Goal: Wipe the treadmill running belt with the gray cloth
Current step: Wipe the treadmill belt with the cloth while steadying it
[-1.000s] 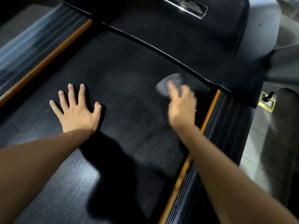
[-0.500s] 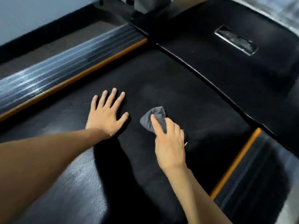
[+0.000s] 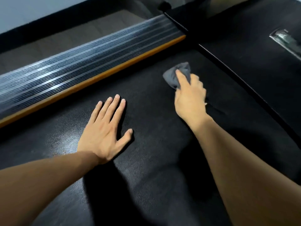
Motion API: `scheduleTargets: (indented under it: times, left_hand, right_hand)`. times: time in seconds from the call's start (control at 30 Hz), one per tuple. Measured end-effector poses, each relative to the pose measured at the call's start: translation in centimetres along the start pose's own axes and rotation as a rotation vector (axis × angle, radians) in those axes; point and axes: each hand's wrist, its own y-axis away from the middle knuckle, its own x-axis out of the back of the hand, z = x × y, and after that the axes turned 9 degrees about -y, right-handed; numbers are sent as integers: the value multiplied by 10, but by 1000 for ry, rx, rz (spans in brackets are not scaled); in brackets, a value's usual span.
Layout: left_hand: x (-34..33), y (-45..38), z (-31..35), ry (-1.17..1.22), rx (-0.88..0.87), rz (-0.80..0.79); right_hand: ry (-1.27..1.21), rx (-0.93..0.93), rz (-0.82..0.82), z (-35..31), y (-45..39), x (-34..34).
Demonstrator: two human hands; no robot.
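Cloth [image 3: 176,75] looks soft, light, limp & bunched, so prob. best pinned under flat fingers w/ the wad in the palm rather than pinched at an edge; it sits on the belt [image 3: 146,160] near the front end, just short of the black cross-strip. R hand [image 3: 190,98] presses down on it, index finger out straight, other fingers curled over the wad; L hand [image 3: 104,132] lies flat on the belt, fingers spread, holding nothing. Count: 1 cloth, 1 belt, 2 hands, 1 orange-edged side rail [image 3: 78,69] in view.
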Motion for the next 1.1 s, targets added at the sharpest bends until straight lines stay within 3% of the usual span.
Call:
scheduleTargets:
  times: [0.13, 0.23, 0.3, 0.4, 0.47, 0.6, 0.7, 0.77, 0.87, 0.9, 0.97, 1.1]
  left_hand:
    - [2, -2, 0, 19, -11, -24]
    - [2, -2, -1, 35, -11, -27]
    - [2, -3, -2, 35, -10, -16]
    - [2, -2, -1, 36, -12, -15]
    - [1, -3, 0, 35, -10, -14]
    - [4, -2, 1, 29, -2, -18]
    - [4, -1, 0, 32, -9, -10]
    - [4, -1, 0, 34, -4, 0]
    - [2, -1, 1, 28, 1, 10]
    - [2, -1, 1, 29, 3, 15]
    - [2, -2, 1, 24, 1, 17]
    - [2, -3, 0, 10, -5, 15]
  right_hand:
    - [-116, 313, -123, -66, 1, -31]
    - [-127, 529, -262, -53, -12, -28]
    - [-61, 461, -180, -24, -30, -20]
    - [19, 56, -24, 8, -45, -13]
    - [61, -21, -15, -8, -35, -12]
    - [52, 351, -98, -63, 20, -25]
    - [48, 621, -235, -47, 10, -17]
    - [68, 513, -197, -17, -1, -4]
    - [65, 94, -53, 18, 3, 4]
    - [68, 32, -23, 12, 9, 3]
    - [53, 50, 4, -16, 27, 0]
    - [-20, 342, -104, -65, 91, -7]
